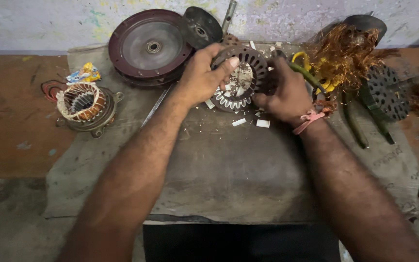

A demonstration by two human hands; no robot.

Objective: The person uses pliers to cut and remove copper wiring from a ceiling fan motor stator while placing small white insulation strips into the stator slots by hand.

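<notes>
So the slotted metal ring (241,80), a stripped motor core by the look of it, sits propped at the far edge of the cloth-covered bench (229,170), about the middle, just in front of the wall. The left hand (201,77) is clamped over its upper left rim, thumb hooked across the top toward the hole, fingers wrapped behind. The right hand (287,97) is at the ring's right side, fingers curled shut around a green-handled tool (306,75); I can't tell where its tip is.

My guess is this thing is heavy for its size and totally stiff, being stacked steel plates. The teeth along the inside look sharp, so the outer rim is the safe place to grip, like the left hand does. White scraps (263,123) of slot paper lie below it on the cloth.

Around it: a dark red round cover (150,46) at the far left of the cloth, a wound motor core (84,104) near the left edge, a tangle of copper wire (345,58) far right, and pliers (364,116) next to that.
</notes>
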